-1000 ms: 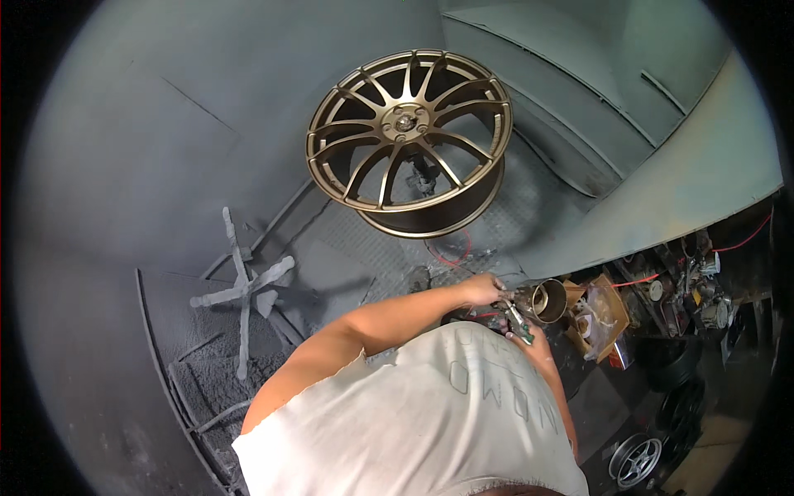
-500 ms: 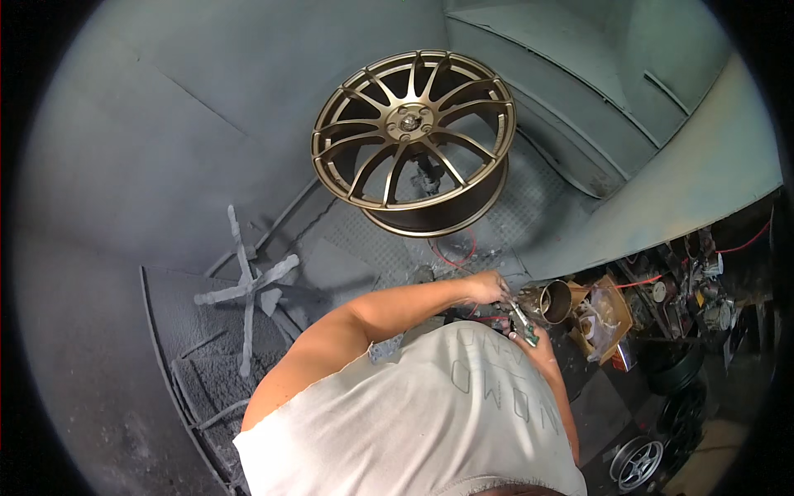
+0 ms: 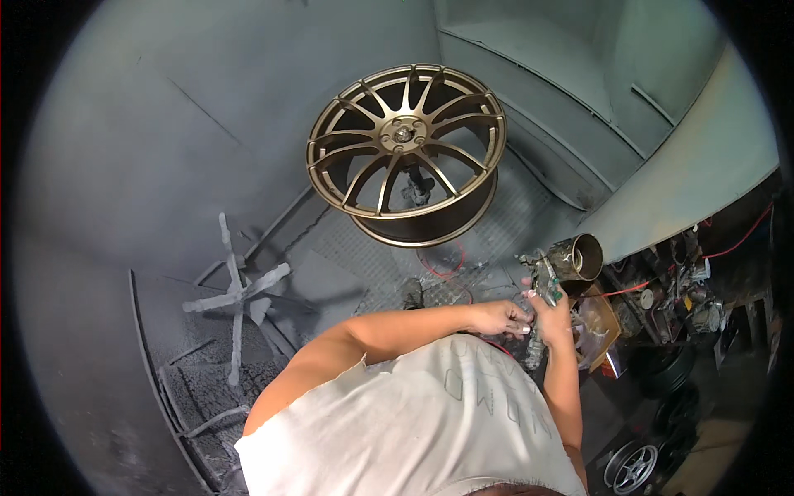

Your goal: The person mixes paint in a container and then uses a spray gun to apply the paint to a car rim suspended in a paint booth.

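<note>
My right hand [image 3: 551, 316] is wrapped round the handle of a metal spray gun [image 3: 542, 277], held up at the right. An open-topped round cup [image 3: 585, 258], stained with paint, sits on the gun. Beside the handle's lower part is my left hand [image 3: 501, 317], its fingers curled. What it pinches, if anything, I cannot make out. Ahead of both hands, and apart from them, a bronze car wheel rim [image 3: 403, 136] with thin spokes rests face up on a stand [image 3: 418, 188].
A grey-crusted star-shaped stand [image 3: 240, 291] is at the left. A red hose [image 3: 447, 269] lies on the floor. At the right are a cardboard box [image 3: 609, 318] with plastic in it, cluttered shelving [image 3: 691, 277] and a silver wheel [image 3: 633, 465]. Curved grey walls [image 3: 207, 107] surround the rim.
My right hand has raised the spray gun and its cup, moving them forward and to the right. My left hand has come slightly back toward me, away from the gun's top.
</note>
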`<state>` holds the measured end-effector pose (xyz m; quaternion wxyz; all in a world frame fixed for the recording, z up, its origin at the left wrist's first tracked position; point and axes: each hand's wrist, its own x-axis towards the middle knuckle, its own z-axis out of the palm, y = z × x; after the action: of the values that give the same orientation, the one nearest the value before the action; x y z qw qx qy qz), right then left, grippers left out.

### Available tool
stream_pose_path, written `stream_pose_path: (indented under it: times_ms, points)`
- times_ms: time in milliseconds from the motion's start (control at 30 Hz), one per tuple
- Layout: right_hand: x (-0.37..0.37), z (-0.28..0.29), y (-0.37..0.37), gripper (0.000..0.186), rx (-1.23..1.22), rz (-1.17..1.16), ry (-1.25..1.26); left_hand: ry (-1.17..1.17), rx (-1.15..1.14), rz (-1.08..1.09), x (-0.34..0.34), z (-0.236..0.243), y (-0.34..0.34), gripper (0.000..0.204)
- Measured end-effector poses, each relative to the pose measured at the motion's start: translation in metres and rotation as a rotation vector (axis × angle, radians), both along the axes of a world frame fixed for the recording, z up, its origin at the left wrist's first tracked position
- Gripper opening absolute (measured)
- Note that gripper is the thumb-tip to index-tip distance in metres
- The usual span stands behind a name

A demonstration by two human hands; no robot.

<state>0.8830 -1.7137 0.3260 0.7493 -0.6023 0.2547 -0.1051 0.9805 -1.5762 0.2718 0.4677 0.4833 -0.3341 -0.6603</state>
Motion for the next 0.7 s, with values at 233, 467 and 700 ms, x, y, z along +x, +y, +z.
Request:
stream_pose_path:
  times_ms: [233, 467, 700]
  points:
    - [0.007, 0.030, 0.002, 0.026, 0.082, 0.036, 0.002, -0.248, -0.128, -0.039, -0.006, 0.023, -0.002, 0.015]
    - [0.009, 0.033, 0.013, 0.026, 0.197, 0.120, -0.052, -0.034, -0.148, 0.203, -0.011, 0.016, 0.010, 0.024]
    - [0.006, 0.035, 0.021, 0.021, 0.173, 0.179, -0.077, 0.091, -0.119, 0.214, -0.012, 0.005, 0.015, 0.029]
